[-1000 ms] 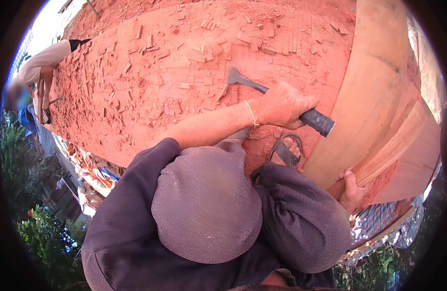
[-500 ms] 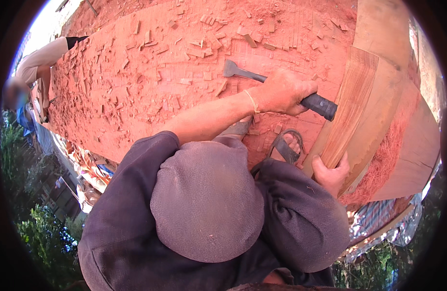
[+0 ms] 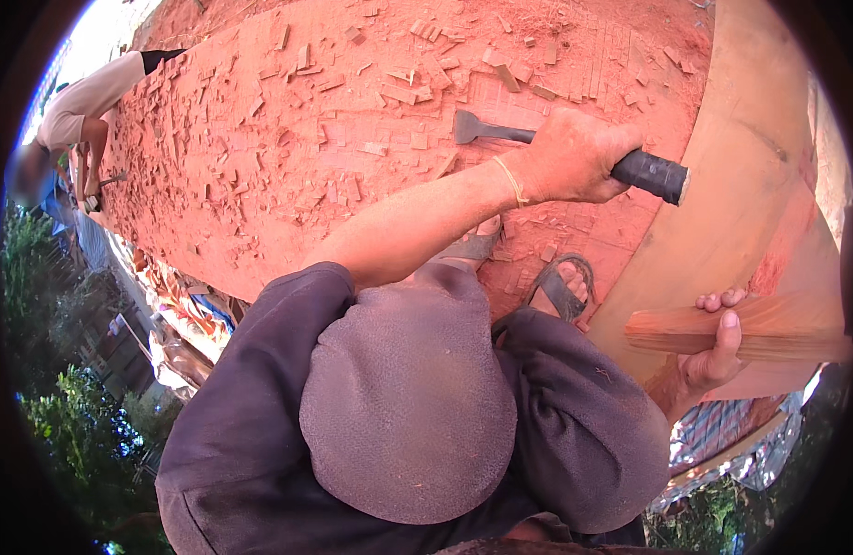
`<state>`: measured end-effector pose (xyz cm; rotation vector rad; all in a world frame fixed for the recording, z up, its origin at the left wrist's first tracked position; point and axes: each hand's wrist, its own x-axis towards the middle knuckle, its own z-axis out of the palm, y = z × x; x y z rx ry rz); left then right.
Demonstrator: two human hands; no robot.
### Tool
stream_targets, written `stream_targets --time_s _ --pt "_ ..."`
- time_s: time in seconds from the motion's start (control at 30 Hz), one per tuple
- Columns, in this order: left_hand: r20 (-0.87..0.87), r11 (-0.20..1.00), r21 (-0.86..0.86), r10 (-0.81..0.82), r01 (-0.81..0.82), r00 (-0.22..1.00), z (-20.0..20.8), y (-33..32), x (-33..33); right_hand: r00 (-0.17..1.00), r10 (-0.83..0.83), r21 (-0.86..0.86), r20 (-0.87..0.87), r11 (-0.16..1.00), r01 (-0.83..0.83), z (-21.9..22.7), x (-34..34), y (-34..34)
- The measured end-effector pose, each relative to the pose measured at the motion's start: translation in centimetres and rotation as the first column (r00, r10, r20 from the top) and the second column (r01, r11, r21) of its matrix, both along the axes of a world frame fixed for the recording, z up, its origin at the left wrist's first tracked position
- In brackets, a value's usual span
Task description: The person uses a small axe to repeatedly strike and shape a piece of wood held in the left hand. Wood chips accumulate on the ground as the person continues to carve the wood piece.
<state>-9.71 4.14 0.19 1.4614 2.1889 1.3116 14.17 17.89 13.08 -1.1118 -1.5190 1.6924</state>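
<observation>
My left hand [image 3: 579, 157] is closed round the black-wrapped handle of a chisel [image 3: 656, 176]. The chisel's flat, flared metal blade points left, over the reddish wood surface [image 3: 398, 120] and its scattered chips. At the lower right my right hand [image 3: 715, 356] grips a thick reddish-brown wooden block [image 3: 768, 326]. Its thumb lies on the near side, and fingertips show over the far edge. The block lies crosswise in the picture, its right end near the dark rim. A smooth, paler wooden plank [image 3: 722, 166] runs beyond it. My right forearm is mostly hidden behind my knee.
My sandalled feet [image 3: 563, 289] stand on the red surface, below the chisel. Loose wood chips [image 3: 403, 92] cover much of it. At the far left another person [image 3: 89, 106] bends over the wood with a tool in hand. Striped sheeting [image 3: 722, 435] shows at the lower right edge.
My right hand has lifted the wooden block off the plank and turned it crosswise, moving right. My left hand, with the chisel, appears farther right in the picture.
</observation>
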Motion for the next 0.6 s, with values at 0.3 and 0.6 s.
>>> stream_targets --time_s 0.3,0.6 --pt "0.009 1.0 -0.004 0.014 -0.014 1.0 -0.9 0.8 0.0 0.875 0.162 0.117 0.457 0.964 -0.24 -1.7 -2.5 -4.7" --pt "-0.025 0.999 -0.022 0.026 -0.027 0.999 -1.6 1.1 0.6 0.951 -0.29 -0.161 -0.108 0.949 0.272 1.6 -0.8 0.4"
